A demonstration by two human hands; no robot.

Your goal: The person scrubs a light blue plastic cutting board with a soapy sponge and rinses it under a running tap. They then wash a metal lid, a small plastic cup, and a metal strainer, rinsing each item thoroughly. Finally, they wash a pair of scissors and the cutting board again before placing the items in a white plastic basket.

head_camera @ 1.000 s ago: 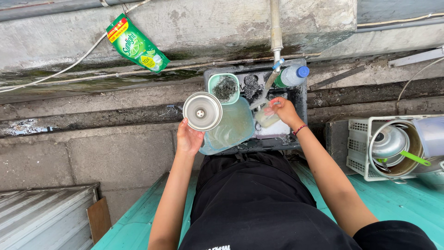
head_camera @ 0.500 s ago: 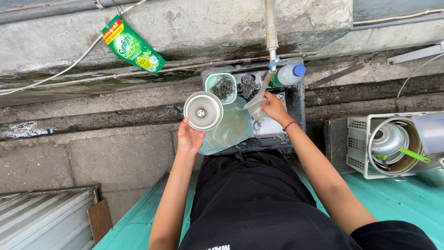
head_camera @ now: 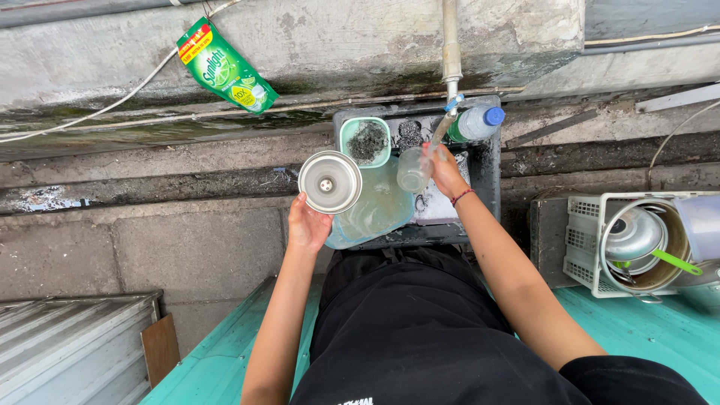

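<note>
Grip: right hand [head_camera: 444, 169] clasps clear glass [head_camera: 413, 169] under the tap [head_camera: 448, 112] | left hand [head_camera: 307, 225] clasps round steel lid [head_camera: 329, 181] by its rim, at the dark basin's [head_camera: 491, 176] left edge | clear tub [head_camera: 379, 210] between hands | white rack [head_camera: 581, 240] well right.

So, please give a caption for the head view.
Left hand holds a metal lid; right hand holds a clear glass under the tap.
</note>
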